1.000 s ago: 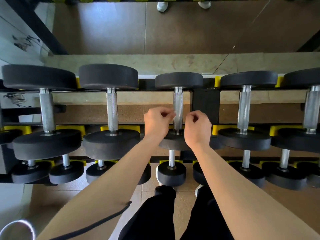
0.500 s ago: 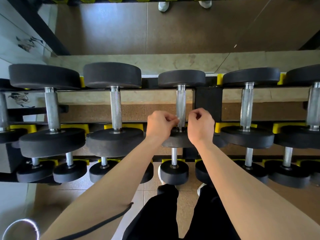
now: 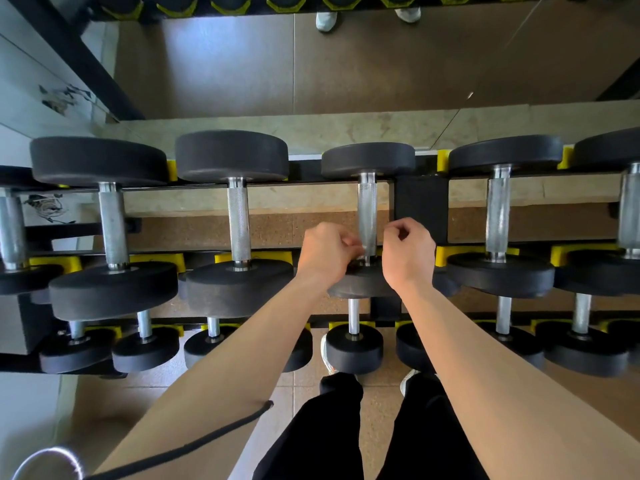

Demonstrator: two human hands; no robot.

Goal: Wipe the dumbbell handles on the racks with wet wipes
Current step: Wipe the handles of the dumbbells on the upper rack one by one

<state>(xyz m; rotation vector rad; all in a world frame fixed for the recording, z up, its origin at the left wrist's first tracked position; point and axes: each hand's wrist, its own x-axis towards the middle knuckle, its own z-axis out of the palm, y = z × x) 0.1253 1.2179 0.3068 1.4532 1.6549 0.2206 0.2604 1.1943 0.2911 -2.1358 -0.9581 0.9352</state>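
Nearest: legs in black trousers (image 3: 346, 431), pale shoes (image 3: 327, 355) on tan floor tiles (image 3: 301, 389), a black cord (image 3: 194, 441) lying over the L forearm, and a shiny ring (image 3: 52, 457) in the bottom-L corner, too blurred to name. Both bare forearms reach fwd over the rack's lower tier, where small dumbbells (image 3: 353, 348) sit in a row w/ short steel grips. On the upper tier the L hand (image 3: 325, 251) and R hand (image 3: 408, 252) flank the near end of one dumbbell handle (image 3: 367, 209), just above its near plate (image 3: 360, 284). L hand: fingers curled, tips against the handle's L side, pinching a pale sliver there, prob. the wet wipe (image 3: 358, 244), though it's too small to be sure. R hand: fingers curled tight just beside the handle's R side; can't tell if it touches the steel or holds anything. The rest of the knurled handle is bare up to the far plate (image 3: 367, 159). The same tier holds bigger dumbbells (image 3: 239, 216) to L and R, resting in yellow cradles (image 3: 443, 159). A black rack upright (image 3: 420, 209) stands just R of that handle. Beyond: a beige stone ledge (image 3: 346, 128), then brown floor w/ far shoes (image 3: 325, 20) at the top edge.
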